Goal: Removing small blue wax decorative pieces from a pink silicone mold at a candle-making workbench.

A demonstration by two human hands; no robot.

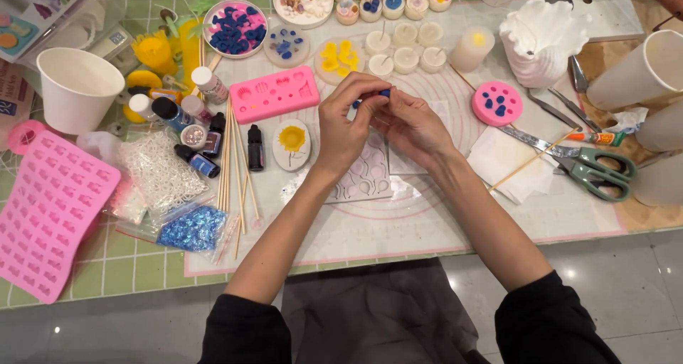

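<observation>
While both hands meet above the middle of the white work mat (427, 222), the left hand (346, 126) and the right hand (413, 126) pinch a small blue piece (385, 92) between them, the fingertips of each closed on it from either side so that only a sliver of blue shows at the top. The piece is held up off the mat, just over a clear mould sheet (366, 179) that lies under the wrists. Just to the left of the left hand lies an oval mould with a yellow flower (292, 143), and beside that stands a small dark bottle (255, 147). A pink rectangular mould (274, 94) lies above them, near a bundle of wooden sticks (229, 158). To the right of the right hand sits a round pink mould with blue shapes (497, 103), and farther right lie green-handled scissors (594, 168) on the mat's edge. Along the far side stand small white candle cups (405, 44), a round dish of blue pieces (235, 28) and a white ruffled vessel (542, 40). A white paper cup (78, 87) stands at the far left, with a large pink tray mould (50, 215) in front of it and a bag of blue glitter (192, 229) nearby.
</observation>
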